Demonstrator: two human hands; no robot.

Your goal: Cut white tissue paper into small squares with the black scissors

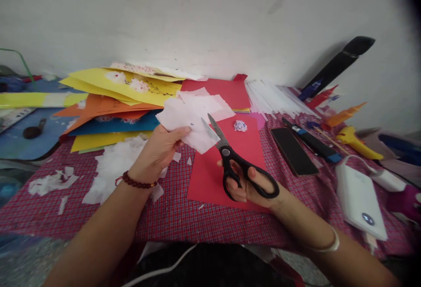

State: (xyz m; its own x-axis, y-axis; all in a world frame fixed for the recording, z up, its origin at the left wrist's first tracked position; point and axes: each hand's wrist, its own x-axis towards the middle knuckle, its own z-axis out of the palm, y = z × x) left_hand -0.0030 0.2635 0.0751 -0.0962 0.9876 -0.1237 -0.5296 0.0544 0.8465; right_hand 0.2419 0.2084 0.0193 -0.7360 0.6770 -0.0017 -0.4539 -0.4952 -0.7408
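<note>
- A thin white cable (164, 271) curves across the bottom edge, nearest the wearer
- Beyond it lies the worktop, under a red and blue checked cloth (179, 221)
- The right hand (259, 190), its wrist in a pale metal bangle (333, 243), has thumb and fingers through the loops of metal scissors with black handles (225, 152)
- The scissors' blades stand apart at the right edge of some thin white tissue-like paper (179, 111); whether they are biting into it, I cannot tell
- The left hand (164, 144), with a dark red beaded bracelet (140, 182) on its wrist, pinches that paper between thumb and fingers, raised above the worktop
- To the right rests a white rounded power bank (360, 199)
- Below the scissors lies a flat red paper sheet (208, 179), bearing a small ruffled white and purple ball (240, 125) near its far end
- Left of the left forearm is a loose heap of crumpled white paper (107, 175)
- Right of the red sheet is a black rectangular phone (294, 151)
- Farther back, yellow paper sheets with white blossoms (94, 80) overlap orange and blue ones, left of a fan of slim white strips (281, 98)
- A plain pale wall (210, 23) rises behind everything
</note>
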